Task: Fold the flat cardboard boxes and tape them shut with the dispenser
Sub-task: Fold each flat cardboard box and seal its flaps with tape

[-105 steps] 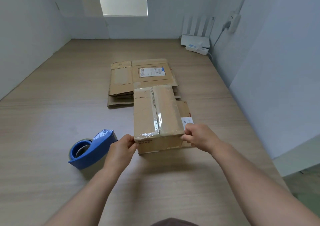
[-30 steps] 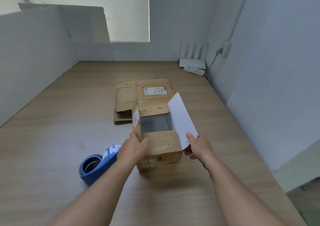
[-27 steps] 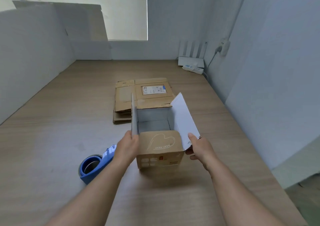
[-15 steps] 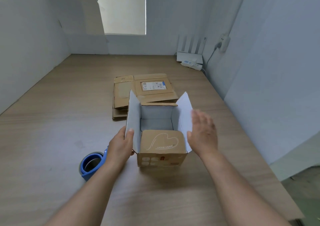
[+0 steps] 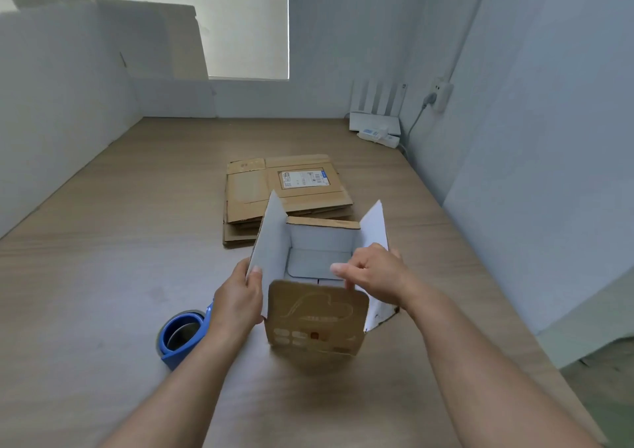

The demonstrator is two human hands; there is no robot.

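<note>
Moved the right hand [image 5: 374, 276] in from flat to curl onto the near flap [image 5: 317, 307] of the open cardboard box [image 5: 322, 238] on the table [image 5: 103, 241], with the left hand [image 5: 236, 298] pinching the left flap [image 5: 271, 241]: top-closing begun.

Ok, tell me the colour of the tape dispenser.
Blue; the head view shows the tape dispenser best, beside the left hand.

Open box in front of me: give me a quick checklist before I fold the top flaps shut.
1. Box stands upright on the table: ok.
2. All four top flaps open, none folded in: ok.
3. Left hand pinches the left flap: ok.
4. Right hand has a firm hold on a flap: cannot tell.
5. Tape dispenser close by, beside the left forearm: ok.
6. Underside taped: cannot tell, hidden.
</note>
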